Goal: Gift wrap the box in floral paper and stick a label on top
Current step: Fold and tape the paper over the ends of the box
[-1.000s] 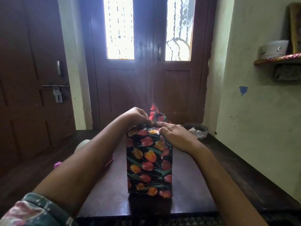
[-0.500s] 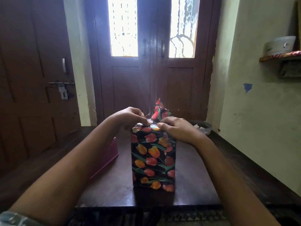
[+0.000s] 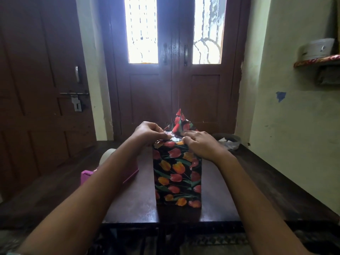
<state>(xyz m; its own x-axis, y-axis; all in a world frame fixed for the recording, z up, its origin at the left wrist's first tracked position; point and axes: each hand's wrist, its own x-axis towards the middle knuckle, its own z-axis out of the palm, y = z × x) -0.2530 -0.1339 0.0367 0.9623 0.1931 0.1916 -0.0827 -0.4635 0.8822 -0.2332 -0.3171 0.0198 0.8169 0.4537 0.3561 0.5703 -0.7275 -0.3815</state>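
— Any sight of the box?
— Yes: standing upright near the middle of the dark surface, dressed in floral paper, red and orange tulips on black.
— And up top?
— Rising at the far end into a pointed paper flap; folded down at the near end.
— As for the left hand?
— Curled at the top near edge, pinching one end of a shiny tape strip.
— And the right hand?
— Curled as well, thumb and fingertips nipping the strip's other end, palm lying against the wrapping's top right corner.
— Anything else about?
— Left of the box, a pink tape dispenser, half hidden behind the left forearm, with a pale roll just behind. Far right, a dark bowl holding something crumpled and clear. Beyond, dark wooden doors with bright panes; high on the right wall, a shelf carrying a white pot.
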